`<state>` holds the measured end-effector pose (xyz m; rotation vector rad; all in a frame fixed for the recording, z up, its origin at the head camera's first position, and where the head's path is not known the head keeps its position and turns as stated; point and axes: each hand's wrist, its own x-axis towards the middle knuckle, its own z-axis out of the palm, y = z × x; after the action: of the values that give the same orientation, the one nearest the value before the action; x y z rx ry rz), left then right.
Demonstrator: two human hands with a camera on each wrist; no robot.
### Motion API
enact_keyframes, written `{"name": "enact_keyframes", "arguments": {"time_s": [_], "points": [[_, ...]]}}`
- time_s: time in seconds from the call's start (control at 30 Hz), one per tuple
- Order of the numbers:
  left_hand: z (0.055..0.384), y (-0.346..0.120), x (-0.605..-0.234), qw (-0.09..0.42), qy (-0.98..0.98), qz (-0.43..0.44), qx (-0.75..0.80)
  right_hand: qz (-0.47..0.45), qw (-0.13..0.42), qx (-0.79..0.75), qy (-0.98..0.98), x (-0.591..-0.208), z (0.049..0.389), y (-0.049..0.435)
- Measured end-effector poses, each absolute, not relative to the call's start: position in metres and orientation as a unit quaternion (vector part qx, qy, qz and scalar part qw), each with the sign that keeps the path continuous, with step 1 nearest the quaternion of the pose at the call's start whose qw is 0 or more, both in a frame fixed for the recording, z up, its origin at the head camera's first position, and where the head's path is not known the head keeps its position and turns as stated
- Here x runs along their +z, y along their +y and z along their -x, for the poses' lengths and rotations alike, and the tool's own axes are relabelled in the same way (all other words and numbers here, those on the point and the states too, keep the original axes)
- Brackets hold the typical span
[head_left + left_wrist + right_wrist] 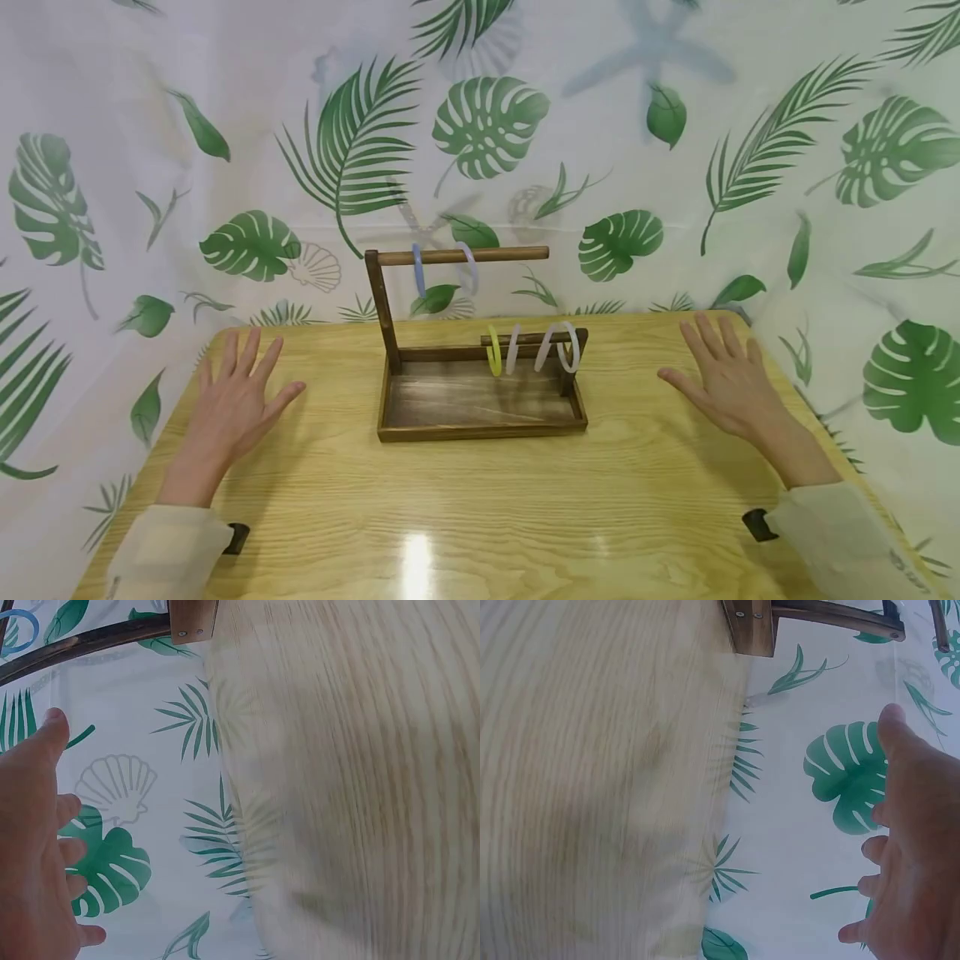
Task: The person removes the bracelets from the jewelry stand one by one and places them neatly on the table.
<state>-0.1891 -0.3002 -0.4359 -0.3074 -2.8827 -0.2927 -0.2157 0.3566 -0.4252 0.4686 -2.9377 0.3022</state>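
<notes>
A dark wooden rack (480,432) stands at the table's middle, with a shallow tray and two bars at different heights. A blue ring (417,268) and a lavender ring (472,271) hang on the upper bar. From the lower bar hang a yellow ring (492,357) and several whitish rings (513,350). To the rack's left is my left hand (236,404), fingers straight and spread, holding nothing. My right hand (738,392) is spread likewise on the right side, apart from the rack and holding nothing. Both wrist views show the thumb and fingers extended.
The light wooden table (480,500) carries the rack near its far edge. Behind it and at both sides hangs a white cloth (540,50) printed with green leaves and shells. A black band (760,525) shows at the right sleeve, another (237,538) at the left.
</notes>
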Motion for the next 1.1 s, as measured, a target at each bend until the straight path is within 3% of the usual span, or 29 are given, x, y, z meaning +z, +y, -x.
{"name": "enact_keyframes", "arguments": {"time_s": [0.47,0.8,1.1], "points": [[0.208,-0.28,-0.436,0.25,-0.931,0.141,-0.224,-0.164,0.164,0.197,-0.953,-0.414,0.222,0.329],[0.217,-0.259,-0.427,0.276,-0.887,0.114,-0.352,-0.193,0.237,0.281,-0.91,-0.401,0.227,0.295],[0.229,-0.243,-0.424,0.277,-0.842,0.095,-0.452,-0.192,0.264,0.33,-0.886,-0.393,0.231,0.269]]}}
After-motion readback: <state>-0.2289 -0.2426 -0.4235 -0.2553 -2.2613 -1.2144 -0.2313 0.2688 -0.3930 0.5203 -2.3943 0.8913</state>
